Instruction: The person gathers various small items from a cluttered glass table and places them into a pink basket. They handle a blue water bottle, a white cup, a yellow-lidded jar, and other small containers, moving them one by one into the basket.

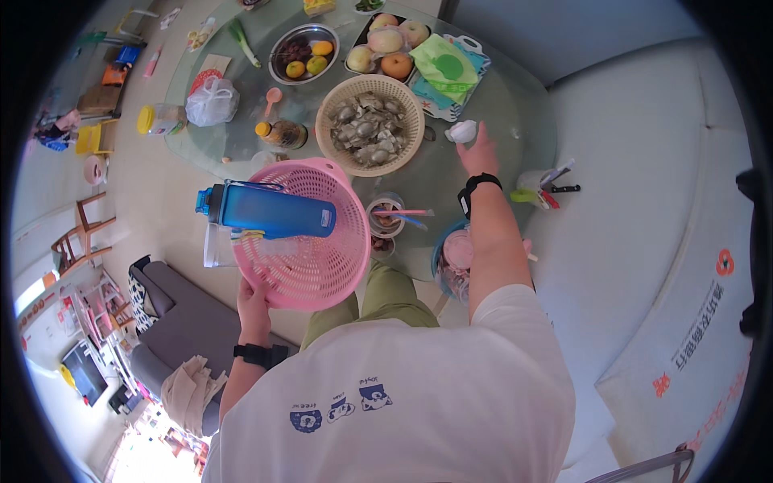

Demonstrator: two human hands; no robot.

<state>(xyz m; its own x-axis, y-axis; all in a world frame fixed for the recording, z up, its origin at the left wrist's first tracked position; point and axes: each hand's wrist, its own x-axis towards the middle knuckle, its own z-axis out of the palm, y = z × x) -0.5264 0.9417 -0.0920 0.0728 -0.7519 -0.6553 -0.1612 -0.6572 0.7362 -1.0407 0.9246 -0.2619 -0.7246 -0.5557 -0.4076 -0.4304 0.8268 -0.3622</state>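
My left hand grips the near rim of a pink perforated plastic basket, which is held tilted at the table's near edge. A blue water bottle lies across it, with a clear plastic container under the bottle's cap end. On the right, my right hand reaches over the glass table. Its thumb and forefinger are spread beside a small white bulb-like thing, perhaps garlic; whether they grip it is unclear. To its left stands a beige basket of grey egg-shaped things in crinkled wrappers.
Behind are a steel bowl of fruit, a tray of apples and a green packet. Nearer stand a yellow-capped bottle, a jar with straws, a blue basin and a holder of knives.
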